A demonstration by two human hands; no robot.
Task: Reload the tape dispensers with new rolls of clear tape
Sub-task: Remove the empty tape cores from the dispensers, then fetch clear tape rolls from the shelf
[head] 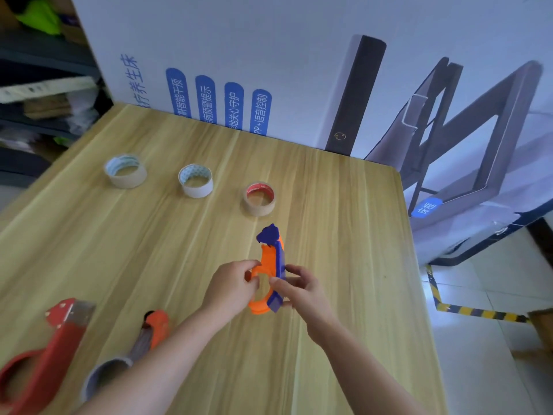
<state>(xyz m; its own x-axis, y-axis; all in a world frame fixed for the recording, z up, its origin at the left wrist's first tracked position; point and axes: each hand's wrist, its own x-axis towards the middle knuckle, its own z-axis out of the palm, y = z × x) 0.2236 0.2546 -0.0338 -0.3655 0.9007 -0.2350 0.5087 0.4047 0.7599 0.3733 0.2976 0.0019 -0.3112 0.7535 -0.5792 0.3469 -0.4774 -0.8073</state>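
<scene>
An orange and blue tape dispenser [270, 265] is held just above the wooden table [344, 235], blue blade end pointing away from me. My left hand [232, 284] pinches its orange ring on the left side. My right hand [299, 287] grips its blue strip on the right side. The ring looks empty, with no roll in it. Three tape rolls stand in a row farther back: a left roll [125, 171], a middle roll [196, 181] and a right roll with a red core [259, 199].
A red dispenser [45, 348] lies at the near left. An orange and grey dispenser [136, 345] holding a roll lies beside it, partly under my left forearm. A large printed carton [269, 70] stands along the table's far edge. The table's right edge drops to the floor.
</scene>
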